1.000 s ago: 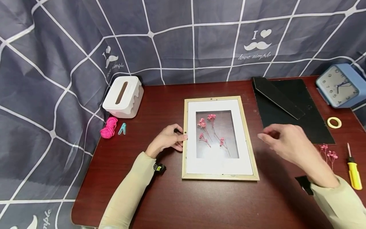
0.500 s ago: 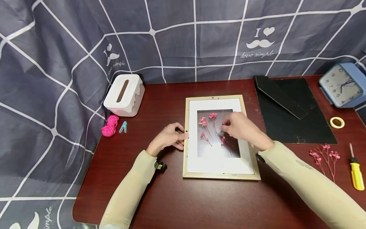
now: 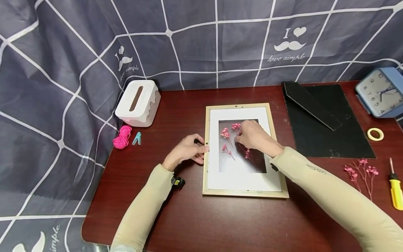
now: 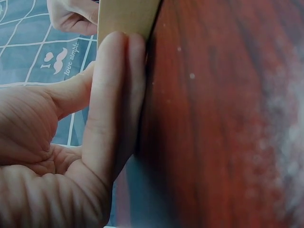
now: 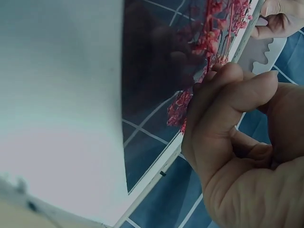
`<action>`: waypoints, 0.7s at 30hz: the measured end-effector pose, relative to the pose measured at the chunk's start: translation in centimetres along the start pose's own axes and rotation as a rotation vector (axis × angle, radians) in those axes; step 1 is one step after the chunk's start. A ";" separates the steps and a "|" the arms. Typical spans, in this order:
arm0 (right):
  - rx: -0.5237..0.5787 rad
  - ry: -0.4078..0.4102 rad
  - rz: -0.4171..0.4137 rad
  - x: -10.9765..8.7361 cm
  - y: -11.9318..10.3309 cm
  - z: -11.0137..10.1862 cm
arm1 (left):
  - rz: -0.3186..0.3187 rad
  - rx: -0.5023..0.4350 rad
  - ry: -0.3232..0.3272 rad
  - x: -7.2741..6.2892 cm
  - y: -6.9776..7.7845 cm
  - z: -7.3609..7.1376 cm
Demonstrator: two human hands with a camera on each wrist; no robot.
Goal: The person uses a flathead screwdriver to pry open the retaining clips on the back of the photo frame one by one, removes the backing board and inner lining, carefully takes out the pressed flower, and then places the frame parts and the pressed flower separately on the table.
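Observation:
A picture frame (image 3: 246, 193) with a pale wooden rim and a white mat (image 3: 226, 179) lies on the table, its dark reflective middle bearing several pink dried flower sprigs. At its left edge is my left hand (image 3: 189, 149), thumb on the rim. The left wrist view shows straight fingers (image 4: 107, 90) lying along the frame's side. Over the window, my right hand (image 3: 253, 135) pinches the stem of the upper right dried flower sprig (image 3: 235, 126); the exact contact is partly hidden. In the right wrist view, curled fingers (image 5: 221, 90) lie close to pink blossoms (image 5: 207, 43).
Black backing board (image 3: 315, 140) with its stand, blue clock (image 3: 381, 92), tape roll (image 3: 375, 134), loose pink sprigs (image 3: 362, 171) and yellow screwdriver (image 3: 396, 190) lie to the right. Tissue box (image 3: 137, 101), pink yarn (image 3: 122, 137) and teal clip (image 3: 136, 138) lie left.
My right hand has come leftward from beside the frame to over its window, reaching the upper right sprig. The left hand keeps its place at the frame's left edge.

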State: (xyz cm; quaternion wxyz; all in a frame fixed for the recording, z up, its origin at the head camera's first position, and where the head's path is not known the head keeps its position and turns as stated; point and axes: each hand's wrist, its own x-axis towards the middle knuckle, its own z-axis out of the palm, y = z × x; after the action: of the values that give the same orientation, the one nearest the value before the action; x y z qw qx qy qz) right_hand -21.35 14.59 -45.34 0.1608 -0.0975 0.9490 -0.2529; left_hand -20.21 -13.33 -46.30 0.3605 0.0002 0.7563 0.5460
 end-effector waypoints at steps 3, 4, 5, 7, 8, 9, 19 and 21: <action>-0.003 -0.004 0.003 1.8 2.0 1.3 | 0.001 -0.002 0.000 0.0 0.0 0.0; -0.005 -0.009 0.011 2.2 2.5 1.6 | 0.002 -0.003 -0.001 0.0 0.0 0.0; -0.005 -0.015 0.018 2.5 2.9 1.8 | 0.002 -0.005 -0.001 0.0 0.0 0.0; 0.015 -0.040 0.038 2.1 2.3 1.3 | 0.002 -0.006 -0.001 0.1 0.0 0.0; 0.027 -0.048 0.042 1.7 1.9 0.9 | 0.002 -0.006 -0.001 0.1 -0.1 0.0; 0.041 -0.057 0.052 1.2 1.3 0.5 | 0.002 -0.005 0.000 0.1 -0.1 0.0; 0.185 -0.006 0.066 -2.1 -1.7 -2.2 | 0.000 0.003 0.004 0.1 0.0 0.1; 0.216 0.014 0.071 -2.3 -1.6 -2.3 | 0.001 0.001 0.003 0.1 -0.1 0.1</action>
State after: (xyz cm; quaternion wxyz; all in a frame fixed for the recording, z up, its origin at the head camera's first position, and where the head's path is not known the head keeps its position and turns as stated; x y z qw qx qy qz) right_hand -19.89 14.83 -42.03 0.1727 -0.0443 0.9202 -0.3486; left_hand -20.20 -13.25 -46.42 0.3588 0.0000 0.7573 0.5456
